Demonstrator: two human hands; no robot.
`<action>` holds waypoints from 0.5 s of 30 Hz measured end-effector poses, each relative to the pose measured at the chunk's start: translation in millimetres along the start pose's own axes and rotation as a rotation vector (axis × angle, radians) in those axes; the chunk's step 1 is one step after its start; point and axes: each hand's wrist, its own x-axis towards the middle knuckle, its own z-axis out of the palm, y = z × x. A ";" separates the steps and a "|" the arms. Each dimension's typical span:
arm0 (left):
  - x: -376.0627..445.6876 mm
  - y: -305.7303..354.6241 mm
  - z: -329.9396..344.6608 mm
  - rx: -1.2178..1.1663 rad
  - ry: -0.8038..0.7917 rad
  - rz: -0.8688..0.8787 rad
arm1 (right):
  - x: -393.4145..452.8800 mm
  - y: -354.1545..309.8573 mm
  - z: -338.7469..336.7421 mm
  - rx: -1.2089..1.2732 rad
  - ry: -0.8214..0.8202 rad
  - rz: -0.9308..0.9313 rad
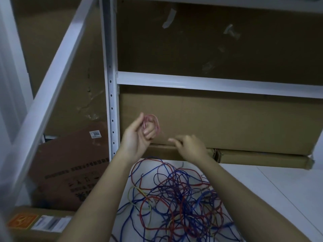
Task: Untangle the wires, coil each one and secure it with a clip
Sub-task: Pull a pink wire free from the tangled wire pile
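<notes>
I see a small red coil (151, 123) held up in front of a cardboard box (218, 119), above the far edge of the white bench (279, 189). The left hand (138, 135) grips it: the fingers (148, 131) are curled in toward the palm with the loops of wire passing around and between them, and the thumb stands up at the left of the coil. Motion blur softens the loops, so I cannot count the turns or find the wire's end.

Just to the right and a little lower is the right hand (189, 145), its back toward me. Its fingers point left toward the coil and seem drawn together at the tips, but they are smeared by blur; I cannot tell whether they pinch a strand or hold nothing.

Below both forearms a tangle of wires (176, 196) lies on the bench, mostly blue and red with a yellow-green strand at its left side. The forearms cover parts of it, and its near edge is cut off by the frame.

Behind stands a white metal rack (111, 95) backed with cardboard. To the left, a leaning carton (70, 168) carries a label reading 3055.
</notes>
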 end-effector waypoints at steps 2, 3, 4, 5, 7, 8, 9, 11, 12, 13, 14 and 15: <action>5.4 -3.4 0.8 0.064 0.141 0.036 | -16.2 -4.3 13.1 0.058 -0.019 -0.126; 7.7 -9.0 0.3 0.172 0.206 0.052 | -23.7 -6.9 17.3 0.061 -0.026 -0.211; 8.6 -14.1 1.8 0.298 0.251 0.065 | -30.0 -11.1 19.1 0.054 -0.040 -0.293; 9.3 -20.2 0.5 0.458 0.281 0.081 | -33.9 -15.2 19.4 0.051 -0.058 -0.364; 8.6 -32.3 -7.0 0.865 0.216 0.108 | -35.8 -20.0 14.5 0.076 -0.104 -0.406; 7.2 -36.6 -12.5 1.070 0.131 0.089 | -35.6 -21.1 7.9 0.123 -0.114 -0.381; 6.0 -39.4 -18.5 1.241 0.052 0.063 | -34.6 -19.9 0.6 0.196 -0.114 -0.327; 2.1 -40.4 -25.4 1.424 -0.032 0.011 | -32.7 -10.7 -13.6 0.366 -0.076 -0.212; -1.0 -39.3 -24.3 1.446 -0.052 -0.021 | -31.3 -5.3 -19.4 0.428 -0.037 -0.184; -2.2 -38.6 -22.7 1.456 -0.074 -0.062 | -29.8 0.1 -23.5 0.463 -0.011 -0.170; -3.1 -37.2 -18.7 1.473 -0.111 -0.086 | -27.2 5.4 -25.6 0.469 0.001 -0.167; -2.6 -36.4 -16.0 1.497 -0.152 -0.103 | -24.4 9.7 -26.9 0.454 0.006 -0.158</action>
